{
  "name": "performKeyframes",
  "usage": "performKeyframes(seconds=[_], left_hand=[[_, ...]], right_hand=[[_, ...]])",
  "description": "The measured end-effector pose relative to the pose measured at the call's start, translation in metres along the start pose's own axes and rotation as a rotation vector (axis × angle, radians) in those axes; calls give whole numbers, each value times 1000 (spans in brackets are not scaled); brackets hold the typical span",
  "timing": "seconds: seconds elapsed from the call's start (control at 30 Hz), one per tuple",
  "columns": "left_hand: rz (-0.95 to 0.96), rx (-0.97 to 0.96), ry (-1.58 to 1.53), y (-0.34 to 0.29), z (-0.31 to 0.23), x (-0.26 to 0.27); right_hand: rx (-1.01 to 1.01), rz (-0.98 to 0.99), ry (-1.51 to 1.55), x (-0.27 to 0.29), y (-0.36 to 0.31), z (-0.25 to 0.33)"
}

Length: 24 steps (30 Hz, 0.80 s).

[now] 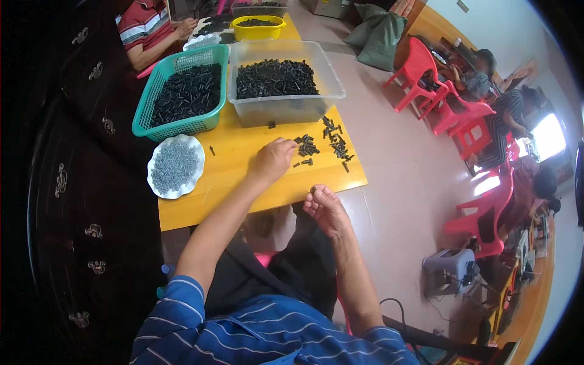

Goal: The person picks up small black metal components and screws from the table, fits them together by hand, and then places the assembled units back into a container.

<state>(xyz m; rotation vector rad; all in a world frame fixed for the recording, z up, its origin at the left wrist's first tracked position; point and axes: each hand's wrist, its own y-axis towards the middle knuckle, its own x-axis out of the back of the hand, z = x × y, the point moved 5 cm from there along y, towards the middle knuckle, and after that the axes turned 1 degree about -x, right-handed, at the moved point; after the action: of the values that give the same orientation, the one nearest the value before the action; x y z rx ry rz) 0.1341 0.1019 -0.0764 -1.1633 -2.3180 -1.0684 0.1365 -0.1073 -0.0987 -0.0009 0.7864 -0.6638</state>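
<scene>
My left hand (274, 161) is over the yellow table (237, 182), its fingers curled together at the left edge of a small pile of black cylindrical parts (308, 146). Whether anything sits in those fingertips is hidden. Just off the table's front edge, my right hand (327, 210) is closed, with a small black part (313, 190) pinched between thumb and forefinger. To the right of the pile lies a looser group of longer black pieces (338, 148). A white scalloped dish (201, 159) of small silvery screws or pins stands to the left.
Behind my hands stand a green basket (139, 115) and a clear plastic bin (286, 112), both full of black parts. Farther back is a yellow tub (258, 31) beside a co-worker's arm (152, 56). Dark drawers line the left; red chairs (420, 76) and seated people are at right.
</scene>
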Motion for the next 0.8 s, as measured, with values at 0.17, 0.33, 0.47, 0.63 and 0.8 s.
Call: performKeyframes(seconds=[0.17, 0.33, 0.47, 0.63, 0.8], left_hand=[[63, -82, 149, 14, -8, -9], [118, -109, 169, 27, -13, -22], [108, -178, 161, 25, -6, -27], [24, -213, 174, 22, -10, -15], [65, -175, 118, 27, -16, -23]], right_hand=[[-20, -27, -8, 5, 2, -1], [23, -56, 18, 11, -2, 6], [24, -47, 40, 19, 3, -1], [-1, -18, 23, 16, 12, -9], [18, -11, 20, 24, 5, -4]])
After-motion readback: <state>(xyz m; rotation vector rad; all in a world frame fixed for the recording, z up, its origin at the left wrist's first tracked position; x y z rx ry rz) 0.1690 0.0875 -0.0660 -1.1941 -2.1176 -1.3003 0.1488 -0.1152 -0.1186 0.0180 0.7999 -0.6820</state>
